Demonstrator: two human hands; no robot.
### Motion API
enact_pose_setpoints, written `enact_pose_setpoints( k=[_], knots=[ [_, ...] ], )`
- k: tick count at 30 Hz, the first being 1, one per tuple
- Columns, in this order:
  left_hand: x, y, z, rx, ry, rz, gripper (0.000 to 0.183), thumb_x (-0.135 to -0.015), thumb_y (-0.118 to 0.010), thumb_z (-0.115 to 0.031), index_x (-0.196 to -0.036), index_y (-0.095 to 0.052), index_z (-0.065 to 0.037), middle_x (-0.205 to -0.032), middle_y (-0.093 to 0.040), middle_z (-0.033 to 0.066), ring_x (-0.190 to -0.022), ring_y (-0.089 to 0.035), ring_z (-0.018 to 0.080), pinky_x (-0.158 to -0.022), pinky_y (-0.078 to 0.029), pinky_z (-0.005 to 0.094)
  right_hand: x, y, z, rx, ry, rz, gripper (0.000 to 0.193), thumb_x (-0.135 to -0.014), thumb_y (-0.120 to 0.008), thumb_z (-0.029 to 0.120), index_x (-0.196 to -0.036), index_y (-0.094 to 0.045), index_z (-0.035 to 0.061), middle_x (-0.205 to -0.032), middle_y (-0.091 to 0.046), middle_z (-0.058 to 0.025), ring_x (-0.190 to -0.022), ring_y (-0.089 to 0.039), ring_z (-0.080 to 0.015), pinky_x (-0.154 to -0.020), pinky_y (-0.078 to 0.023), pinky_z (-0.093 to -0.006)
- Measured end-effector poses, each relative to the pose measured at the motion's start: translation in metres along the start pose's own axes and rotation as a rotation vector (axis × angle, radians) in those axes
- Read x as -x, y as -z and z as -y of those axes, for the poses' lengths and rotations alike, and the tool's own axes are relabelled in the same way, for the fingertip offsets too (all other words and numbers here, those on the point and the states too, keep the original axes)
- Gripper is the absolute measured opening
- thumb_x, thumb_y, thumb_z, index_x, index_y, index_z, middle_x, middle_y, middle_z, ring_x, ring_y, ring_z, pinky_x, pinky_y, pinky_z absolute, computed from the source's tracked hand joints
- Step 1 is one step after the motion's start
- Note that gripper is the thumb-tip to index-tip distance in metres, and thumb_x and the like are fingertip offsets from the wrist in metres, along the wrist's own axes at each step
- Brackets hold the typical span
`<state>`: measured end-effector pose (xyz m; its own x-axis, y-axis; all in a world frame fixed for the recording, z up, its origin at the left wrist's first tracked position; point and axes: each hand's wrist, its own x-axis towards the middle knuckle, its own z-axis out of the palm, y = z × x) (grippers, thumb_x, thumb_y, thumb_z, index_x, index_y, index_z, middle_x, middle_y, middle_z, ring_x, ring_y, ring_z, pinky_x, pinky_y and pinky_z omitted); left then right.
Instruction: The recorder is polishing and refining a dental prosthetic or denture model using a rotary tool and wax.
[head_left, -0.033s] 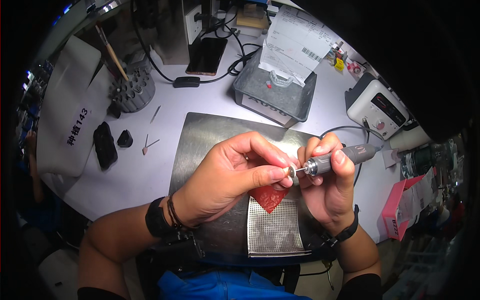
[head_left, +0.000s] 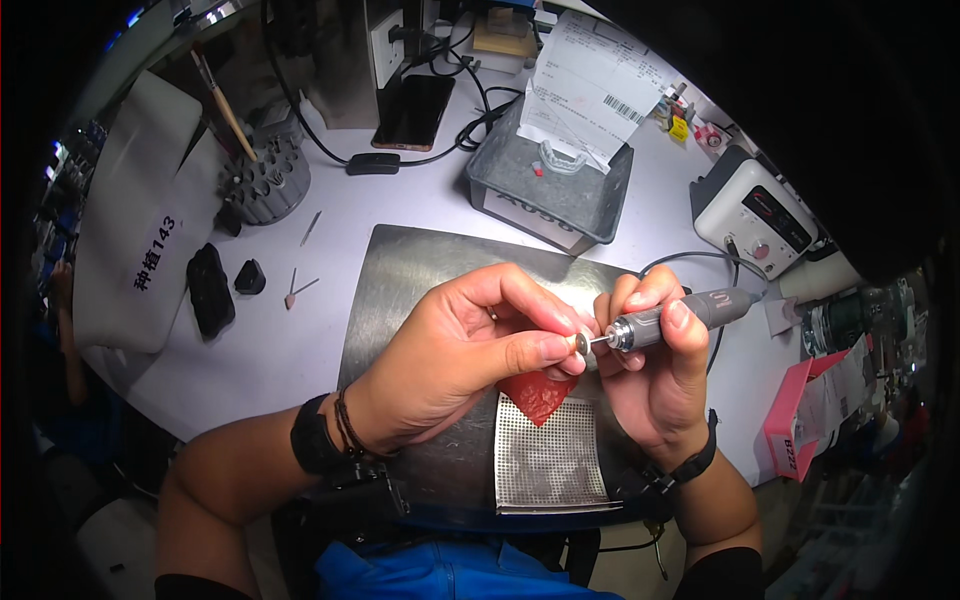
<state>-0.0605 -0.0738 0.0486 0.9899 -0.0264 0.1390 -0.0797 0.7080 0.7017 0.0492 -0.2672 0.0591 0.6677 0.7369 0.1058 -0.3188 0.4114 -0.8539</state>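
My right hand point(head_left: 655, 385) is wrapped round a grey rotary handpiece point(head_left: 712, 308), pointing left. From its metal nose runs a thin shank with a small round disc point(head_left: 583, 344) on the tip. The disc is right at the fingertips of my left hand point(head_left: 470, 350), whose thumb and fingers are pinched together. What they pinch is very small and mostly hidden; only a pale bit shows. Below the fingers a red textured piece point(head_left: 540, 398) lies over the top of a perforated metal plate point(head_left: 550, 465). Both rest on a dark metal sheet point(head_left: 400, 290).
A grey tray point(head_left: 480, 190) holds a paper slip and a pale dental arch model point(head_left: 562, 158). The handpiece's control box point(head_left: 755, 215) stands right, above a pink tray point(head_left: 790, 430). Leftward are a bur holder point(head_left: 270, 190), black lumps point(head_left: 210, 290) and loose burs point(head_left: 292, 298). A phone point(head_left: 415, 112) lies behind.
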Motion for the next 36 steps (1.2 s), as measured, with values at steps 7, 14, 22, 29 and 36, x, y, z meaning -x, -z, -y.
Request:
enact_pose_setpoints(
  k=[7,14,22,29,36],
  knots=[
    [-0.0014,0.0000,0.0014,-0.006,-0.025,0.022,0.011,-0.100,-0.070,0.002,-0.108,-0.065,-0.004,-0.106,-0.071,0.0124,-0.100,-0.072,0.0196,-0.119,-0.046,0.0471,0.0005,-0.0005,0.0001,-0.016,-0.002,-0.016,0.028,-0.102,-0.068,0.037,-0.102,-0.060,0.0095,-0.082,-0.052,-0.0013,-0.070,-0.044,-0.0109,-0.070,-0.043,-0.0303],
    [-0.0016,0.0000,0.0021,0.003,-0.032,0.028,0.011,-0.100,-0.070,0.002,-0.108,-0.065,-0.004,-0.106,-0.072,0.0120,-0.101,-0.072,0.0194,-0.115,-0.049,0.0467,0.0001,-0.0017,0.0010,-0.027,-0.002,-0.022,0.028,-0.101,-0.068,0.036,-0.100,-0.060,0.0087,-0.081,-0.051,-0.0017,-0.069,-0.043,-0.0114,-0.071,-0.044,-0.0306],
    [-0.0006,0.0012,0.0013,0.011,-0.009,0.018,0.011,-0.099,-0.070,0.003,-0.108,-0.066,-0.004,-0.110,-0.072,0.0137,-0.101,-0.072,0.0197,-0.104,-0.057,0.0400,-0.0001,-0.0017,0.0011,0.009,0.008,-0.007,0.029,-0.100,-0.068,0.036,-0.100,-0.059,0.0090,-0.080,-0.051,-0.0018,-0.069,-0.043,-0.0120,-0.072,-0.045,-0.0314],
    [-0.0007,0.0007,0.0021,0.017,-0.013,0.024,0.012,-0.100,-0.067,0.004,-0.109,-0.065,-0.003,-0.114,-0.072,0.0161,-0.102,-0.071,0.0202,-0.101,-0.058,0.0385,-0.0002,-0.0023,0.0011,0.018,0.016,0.004,0.029,-0.099,-0.068,0.036,-0.099,-0.059,0.0090,-0.079,-0.050,-0.0016,-0.069,-0.044,-0.0121,-0.069,-0.043,-0.0305],
    [-0.0008,0.0035,0.0023,0.003,0.009,0.036,0.012,-0.100,-0.067,0.004,-0.109,-0.064,-0.004,-0.115,-0.071,0.0148,-0.124,-0.066,0.0271,-0.111,-0.052,0.0437,-0.0009,-0.0022,0.0013,0.022,0.023,0.003,0.029,-0.099,-0.068,0.036,-0.098,-0.058,0.0091,-0.077,-0.049,-0.0017,-0.069,-0.043,-0.0121,-0.068,-0.041,-0.0299]
  ],
)
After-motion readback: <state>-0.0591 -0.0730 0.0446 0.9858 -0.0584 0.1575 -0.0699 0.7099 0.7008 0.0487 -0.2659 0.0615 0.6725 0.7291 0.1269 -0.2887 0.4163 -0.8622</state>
